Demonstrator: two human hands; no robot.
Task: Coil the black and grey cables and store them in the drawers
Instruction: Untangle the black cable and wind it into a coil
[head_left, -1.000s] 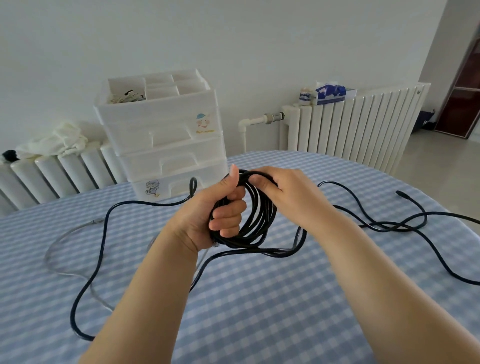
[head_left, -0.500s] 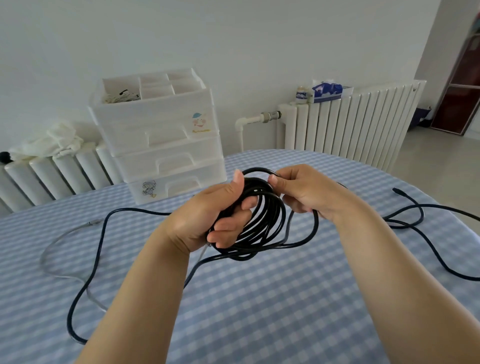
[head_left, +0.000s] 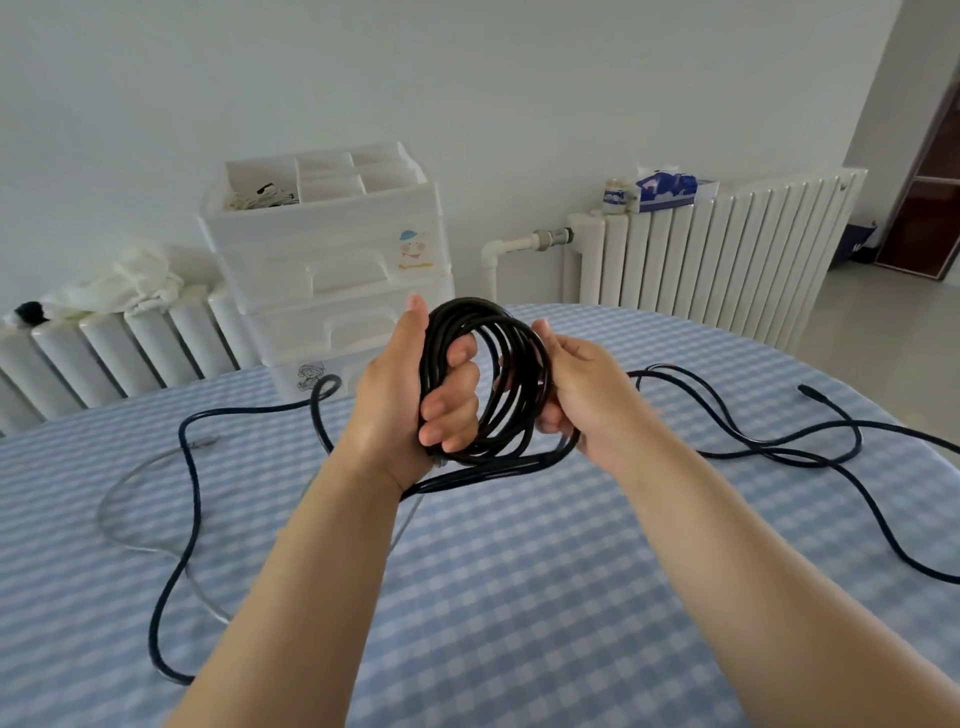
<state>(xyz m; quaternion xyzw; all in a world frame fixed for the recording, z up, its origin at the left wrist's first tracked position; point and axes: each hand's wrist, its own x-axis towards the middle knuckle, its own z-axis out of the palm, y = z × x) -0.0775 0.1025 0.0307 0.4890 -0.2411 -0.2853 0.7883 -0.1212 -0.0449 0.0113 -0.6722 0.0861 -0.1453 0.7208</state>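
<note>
Coil of black cable (head_left: 485, 382) sits mid-frame, held up above the checked tablecloth (head_left: 519, 597). My left hand (head_left: 410, 400) has fingers curled thru the loops, thumb up along the top, gripping the bundle tight. My right hand (head_left: 582, 395) pinches the coil's right edge w/ fingers wrapped round the strands. Loose black tail runs off both ways: one length snakes to the right side of the frame & ends in a plug (head_left: 808, 389) lying on the cloth, the other loops left & down to lower left of frame. Grey cable (head_left: 111, 525), pale & thin, lies in a curve on the cloth at left, under the black one where they cross; not coiled yet. White drawers (head_left: 332, 291) stand at the far table edge, upper centre-left, all shut, top tray w/ compartments, some small bits in its left one. Radiators (head_left: 727, 249) along the wall behind; white cloth (head_left: 124, 280) bundled on the left one, tissue pack (head_left: 667, 189) on the right one.
</note>
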